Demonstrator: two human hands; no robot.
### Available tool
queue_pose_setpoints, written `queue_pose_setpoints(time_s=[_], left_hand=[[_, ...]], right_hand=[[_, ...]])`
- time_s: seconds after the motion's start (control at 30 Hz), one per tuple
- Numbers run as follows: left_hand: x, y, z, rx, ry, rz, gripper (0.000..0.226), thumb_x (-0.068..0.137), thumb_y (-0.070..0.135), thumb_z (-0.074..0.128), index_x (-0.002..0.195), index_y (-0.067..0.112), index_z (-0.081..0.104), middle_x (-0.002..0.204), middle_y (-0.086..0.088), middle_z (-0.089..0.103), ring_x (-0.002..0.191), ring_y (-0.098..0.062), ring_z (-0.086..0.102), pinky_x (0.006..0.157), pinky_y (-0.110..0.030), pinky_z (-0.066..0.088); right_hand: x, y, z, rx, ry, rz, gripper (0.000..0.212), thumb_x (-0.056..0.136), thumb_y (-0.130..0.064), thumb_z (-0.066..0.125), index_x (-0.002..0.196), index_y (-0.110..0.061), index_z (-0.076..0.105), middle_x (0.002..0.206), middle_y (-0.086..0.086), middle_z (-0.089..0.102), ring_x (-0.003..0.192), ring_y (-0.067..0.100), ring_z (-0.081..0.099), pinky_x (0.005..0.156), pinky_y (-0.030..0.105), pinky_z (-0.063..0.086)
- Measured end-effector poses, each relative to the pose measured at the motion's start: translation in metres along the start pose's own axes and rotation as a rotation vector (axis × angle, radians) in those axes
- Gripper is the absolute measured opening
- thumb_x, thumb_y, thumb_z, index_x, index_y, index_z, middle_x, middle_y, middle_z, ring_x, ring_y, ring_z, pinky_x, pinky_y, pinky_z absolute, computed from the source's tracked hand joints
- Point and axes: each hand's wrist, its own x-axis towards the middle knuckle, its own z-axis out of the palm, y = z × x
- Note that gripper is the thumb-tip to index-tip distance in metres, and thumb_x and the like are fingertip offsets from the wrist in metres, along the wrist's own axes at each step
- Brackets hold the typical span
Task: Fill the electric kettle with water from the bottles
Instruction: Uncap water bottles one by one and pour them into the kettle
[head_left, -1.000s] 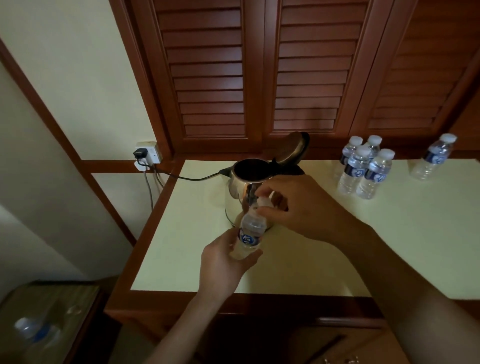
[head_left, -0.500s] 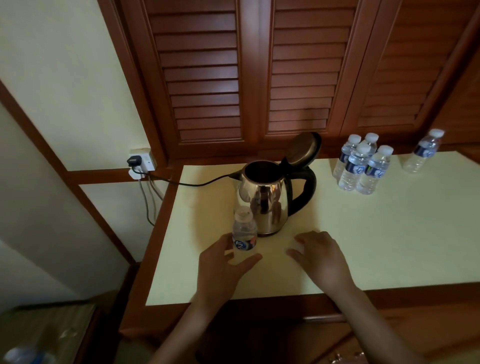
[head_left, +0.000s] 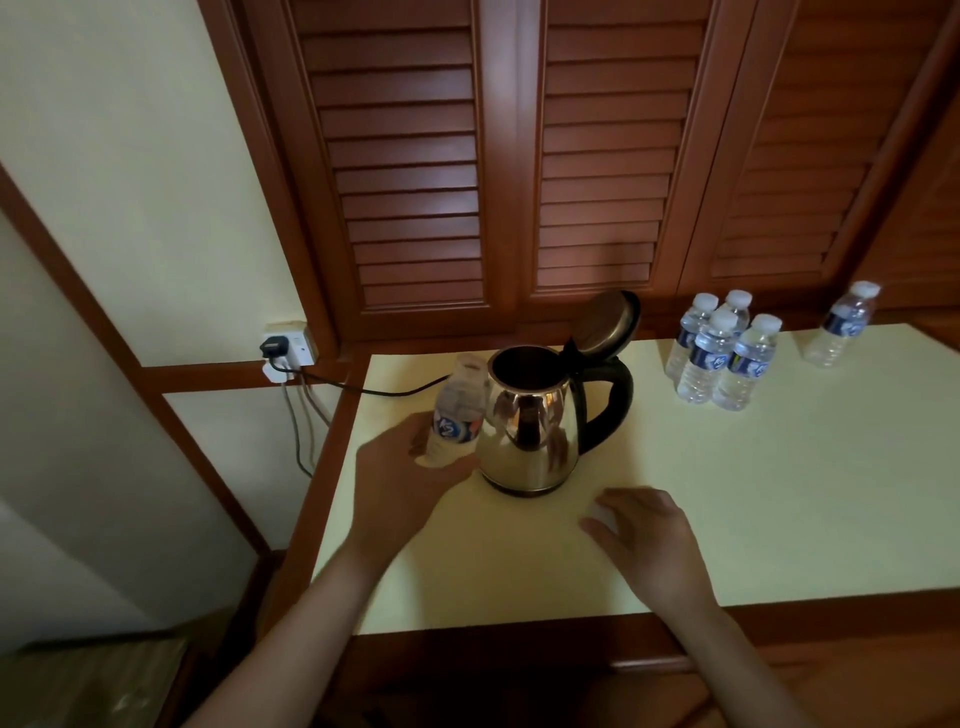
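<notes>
1. The left hand (head_left: 410, 467) gripped a small water bottle (head_left: 460, 410) round its lower half, fingers curled on it; the bottle was just beside the electric kettle (head_left: 530, 436), on its left, leaning slightly toward it, its neck apparently uncapped
2. The right hand (head_left: 644, 540) rested on the pale yellow tabletop (head_left: 779, 493) in front of the kettle, fingers loosely bent and grasping nothing clear; a pale spot at the fingertips might have been the cap, too small to tell
3. The kettle lid (head_left: 605, 327) stood hinged open, ready for filling
4. No stream showed and the kettle's inside was dark, so pouring looked barely begun; four capped bottles (head_left: 722, 358) and a fifth bottle (head_left: 841, 325), well apart, remained untouched
</notes>
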Motion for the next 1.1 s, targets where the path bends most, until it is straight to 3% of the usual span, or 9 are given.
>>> queue_pose_setpoints(time_s=[0.2,0.3,0.4,0.53,0.67,0.8,0.97,1.1], left_hand=[[0.030,0.005,-0.016,0.091,0.034,0.053,0.049,0.067,0.029,0.093,0.111,0.020,0.075,0.085,0.025,0.065,0.077,0.024,0.060,0.067,0.001,0.044],[0.043,0.006,-0.022,0.174,0.023,0.085,0.051,0.067,0.034,0.093,0.112,0.020,0.076,0.088,0.016,0.071,0.073,0.012,0.063,0.066,-0.001,0.044],[0.056,0.007,-0.028,0.236,0.013,0.128,0.046,0.066,0.037,0.093,0.106,0.021,0.078,0.088,0.009,0.076,0.075,0.000,0.066,0.065,-0.007,0.043],[0.071,0.010,-0.034,0.340,0.034,0.217,0.047,0.063,0.037,0.094,0.105,0.023,0.079,0.088,0.005,0.076,0.074,-0.008,0.064,0.063,-0.011,0.042],[0.083,0.013,-0.041,0.438,0.022,0.298,0.043,0.063,0.032,0.095,0.101,0.020,0.079,0.086,-0.004,0.075,0.077,-0.023,0.068,0.064,-0.037,0.052],[0.094,0.013,-0.045,0.594,-0.031,0.367,0.031,0.066,0.034,0.090,0.088,0.025,0.070,0.080,0.003,0.068,0.074,-0.025,0.061,0.057,-0.033,0.038],[0.094,0.018,-0.045,0.622,-0.014,0.440,0.053,0.062,0.021,0.094,0.111,0.012,0.075,0.093,-0.009,0.072,0.082,-0.032,0.059,0.065,-0.037,0.048],[0.099,0.018,-0.042,0.658,-0.005,0.469,0.059,0.064,0.024,0.094,0.118,0.013,0.073,0.097,-0.006,0.072,0.084,-0.030,0.059,0.066,-0.028,0.038]], right_hand=[[0.002,0.002,0.003,-0.067,0.001,0.002,0.028,0.077,-0.047,0.076,0.094,-0.025,0.073,0.096,-0.014,0.069,0.095,0.016,0.059,0.085,0.036,0.052],[0.002,0.003,0.004,-0.082,0.003,-0.006,0.027,0.078,-0.049,0.075,0.095,-0.028,0.072,0.097,-0.016,0.069,0.096,0.016,0.057,0.086,0.036,0.050],[0.003,0.008,0.009,-0.086,0.003,0.005,0.027,0.080,-0.052,0.072,0.095,-0.030,0.071,0.098,-0.017,0.068,0.095,0.016,0.057,0.086,0.036,0.049],[0.003,0.021,0.020,-0.119,-0.045,-0.029,0.040,0.088,-0.068,0.050,0.099,-0.034,0.067,0.102,-0.020,0.066,0.099,0.015,0.060,0.090,0.036,0.045],[0.004,0.014,0.014,-0.113,-0.008,-0.014,0.036,0.083,-0.062,0.056,0.098,-0.032,0.069,0.100,-0.017,0.067,0.096,0.017,0.058,0.086,0.038,0.049],[0.004,0.010,0.011,-0.133,-0.015,-0.009,0.034,0.082,-0.060,0.059,0.098,-0.031,0.069,0.099,-0.016,0.068,0.095,0.017,0.057,0.084,0.037,0.050],[0.003,0.009,0.011,-0.138,-0.006,-0.005,0.035,0.082,-0.061,0.058,0.098,-0.033,0.069,0.099,-0.017,0.067,0.096,0.015,0.057,0.084,0.035,0.049],[0.004,0.007,0.010,-0.149,-0.013,0.004,0.036,0.081,-0.062,0.058,0.098,-0.033,0.070,0.099,-0.017,0.067,0.096,0.015,0.056,0.083,0.034,0.047]])
